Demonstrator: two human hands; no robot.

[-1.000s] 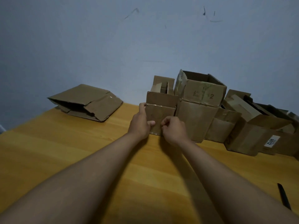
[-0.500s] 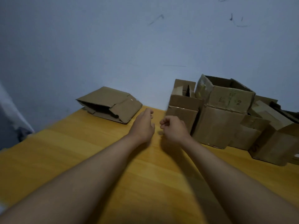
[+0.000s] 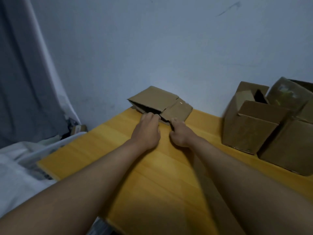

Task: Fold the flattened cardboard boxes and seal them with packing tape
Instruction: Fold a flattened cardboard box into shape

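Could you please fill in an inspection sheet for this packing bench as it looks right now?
Surface: yellow wooden table, bare in the middle.
Job's things: flattened box by the wall; upright boxes at right, tops open. Tape: nothing seen.
Clutter: nothing seen on the table.
Hands: left hand at the flattened box's near edge, fingers curled; right hand beside it, curled; grip unclear.
Cables: nothing seen.
Surroundings: blue-grey wall, curtain, white cloth at left.

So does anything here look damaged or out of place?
Mostly the flattened brown cardboard box by the wall: its near edges look ragged and one flap juts out askew. Both hands, left hand and right hand, are at its open edge. The upright brown cardboard boxes look creased, too.
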